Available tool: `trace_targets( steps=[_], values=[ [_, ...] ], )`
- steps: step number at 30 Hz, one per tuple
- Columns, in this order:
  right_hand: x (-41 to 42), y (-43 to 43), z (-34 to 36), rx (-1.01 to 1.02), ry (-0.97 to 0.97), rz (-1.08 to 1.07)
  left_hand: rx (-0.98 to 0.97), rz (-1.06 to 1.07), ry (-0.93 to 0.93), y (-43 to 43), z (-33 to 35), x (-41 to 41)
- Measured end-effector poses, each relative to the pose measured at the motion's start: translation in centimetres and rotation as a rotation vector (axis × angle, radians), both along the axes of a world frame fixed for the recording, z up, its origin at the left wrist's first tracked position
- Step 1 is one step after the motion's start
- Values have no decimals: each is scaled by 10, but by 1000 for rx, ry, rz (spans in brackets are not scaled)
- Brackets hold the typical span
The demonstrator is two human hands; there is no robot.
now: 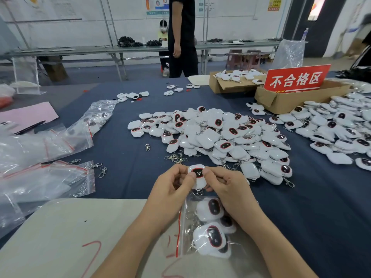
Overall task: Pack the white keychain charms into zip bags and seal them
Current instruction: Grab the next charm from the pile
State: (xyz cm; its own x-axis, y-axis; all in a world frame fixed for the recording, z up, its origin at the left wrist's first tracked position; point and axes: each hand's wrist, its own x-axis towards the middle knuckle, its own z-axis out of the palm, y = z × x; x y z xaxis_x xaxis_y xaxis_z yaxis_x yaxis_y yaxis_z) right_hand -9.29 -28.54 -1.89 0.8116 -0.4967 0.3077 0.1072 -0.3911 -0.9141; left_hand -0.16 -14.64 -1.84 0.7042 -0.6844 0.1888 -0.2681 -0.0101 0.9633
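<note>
One blue-covered table [124, 177] is strewn with a large heap of white keychain charms [216, 135]. Nearer, a clear zip bag [183, 233] holding several charms is laid on a pale board [80, 227]. Above its mouth, a single charm [197, 176] is gripped by the left hand [172, 189] and right hand [224, 187], thumbs on its dark face.

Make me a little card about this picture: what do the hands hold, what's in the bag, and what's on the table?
left hand: pinches a charm
right hand: pinches the same charm
bag: under the hands, with more charms inside
pile: loose charms on the cloth
spare bags: on the left
sign: red, at a box
</note>
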Motion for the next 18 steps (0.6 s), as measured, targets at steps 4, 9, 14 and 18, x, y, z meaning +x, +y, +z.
trace_targets(
  steps=[4, 9, 14, 18],
  values=[
    [0, 1, 0, 9, -4, 4, -2, -3, -12, -1, -2, 0],
    [0, 1, 2, 39, -10, 25, -13, -36, -1, -1, -3, -1],
    [1, 0, 1, 37, 2, 48, 14, -17, -27, 0, -3, 1],
    [2, -1, 0, 21, -2, 57, 13, -19, -22, 1, -2, 2]
  ],
)
